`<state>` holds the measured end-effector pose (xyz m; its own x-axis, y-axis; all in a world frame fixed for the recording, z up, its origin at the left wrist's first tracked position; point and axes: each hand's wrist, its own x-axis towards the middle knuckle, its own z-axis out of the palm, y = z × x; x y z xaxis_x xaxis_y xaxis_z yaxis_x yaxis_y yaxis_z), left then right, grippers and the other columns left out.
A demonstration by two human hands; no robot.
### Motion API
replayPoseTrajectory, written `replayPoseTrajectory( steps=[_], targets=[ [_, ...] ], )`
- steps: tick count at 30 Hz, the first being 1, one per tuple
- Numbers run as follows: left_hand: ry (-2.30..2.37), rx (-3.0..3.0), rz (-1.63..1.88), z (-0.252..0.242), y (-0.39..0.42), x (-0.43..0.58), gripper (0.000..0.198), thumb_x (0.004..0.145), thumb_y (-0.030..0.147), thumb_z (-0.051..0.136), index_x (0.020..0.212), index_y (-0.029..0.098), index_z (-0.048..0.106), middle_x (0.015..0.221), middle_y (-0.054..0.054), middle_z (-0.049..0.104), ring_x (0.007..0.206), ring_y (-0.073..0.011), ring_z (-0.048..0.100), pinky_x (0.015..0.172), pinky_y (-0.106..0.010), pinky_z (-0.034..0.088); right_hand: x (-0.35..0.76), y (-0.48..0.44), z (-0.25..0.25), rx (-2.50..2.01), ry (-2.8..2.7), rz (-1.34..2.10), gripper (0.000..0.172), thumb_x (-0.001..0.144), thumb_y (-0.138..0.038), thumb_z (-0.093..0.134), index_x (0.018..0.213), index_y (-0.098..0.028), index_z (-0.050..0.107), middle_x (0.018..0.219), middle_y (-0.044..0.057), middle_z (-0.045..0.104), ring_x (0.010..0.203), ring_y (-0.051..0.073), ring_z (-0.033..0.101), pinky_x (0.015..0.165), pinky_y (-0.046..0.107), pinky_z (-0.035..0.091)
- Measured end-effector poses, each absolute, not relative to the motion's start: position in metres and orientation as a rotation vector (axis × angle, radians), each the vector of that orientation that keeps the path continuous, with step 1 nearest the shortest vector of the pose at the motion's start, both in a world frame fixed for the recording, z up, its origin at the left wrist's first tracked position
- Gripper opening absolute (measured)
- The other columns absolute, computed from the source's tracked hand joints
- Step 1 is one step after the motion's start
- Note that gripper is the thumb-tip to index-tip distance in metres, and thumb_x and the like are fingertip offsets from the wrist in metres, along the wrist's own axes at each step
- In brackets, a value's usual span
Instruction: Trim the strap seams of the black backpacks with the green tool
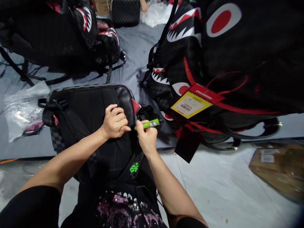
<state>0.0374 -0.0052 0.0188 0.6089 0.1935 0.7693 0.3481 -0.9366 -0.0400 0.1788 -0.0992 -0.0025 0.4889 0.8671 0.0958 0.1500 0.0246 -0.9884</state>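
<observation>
A black backpack [95,101] lies with its padded back panel up, its lower end toward my body. My left hand [115,123] is closed over the panel, fingers curled and thumb pointing right; whatever its fingers hold, if anything, is hidden. Just right of it, at the backpack's side, my right hand [147,137] grips a green marker [152,123] with a dark end. The marker's other end points left toward my left thumb. A red tab [135,106] shows at the side edge, above the hands. Below them, a strap carries a bright green patch [134,167].
Black shark-print bags [225,57] fill the right, with a red-and-yellow hang tag [190,103]. Another dark bag [59,41] stands at the upper left. Clear plastic packaging [23,107] lies on the grey cloth [133,47]. Brown cardboard [277,167] rests on the floor. Part of another person's arm [143,5] shows at the top.
</observation>
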Motion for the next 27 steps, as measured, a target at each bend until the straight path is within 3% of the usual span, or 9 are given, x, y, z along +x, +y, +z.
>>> replayPoseTrajectory(
  steps=[27],
  targets=[
    [-0.484, -2.655, -1.193, 0.0111, -0.0035, 0.0387, 0.058, 0.103, 0.053, 0.027, 0.064, 0.021, 0.056, 0.064, 0.000, 0.061, 0.085, -0.0193, 0.057, 0.101, -0.046, 0.032, 0.1838, -0.1027, -0.0034, -1.521, -1.060, 0.543, 0.034, 0.089, -0.048, 0.057, 0.070, -0.020, 0.058, 0.051, -0.005, 0.052, 0.045, 0.012, 0.049, 0.049, 0.025, 0.038]
  ],
)
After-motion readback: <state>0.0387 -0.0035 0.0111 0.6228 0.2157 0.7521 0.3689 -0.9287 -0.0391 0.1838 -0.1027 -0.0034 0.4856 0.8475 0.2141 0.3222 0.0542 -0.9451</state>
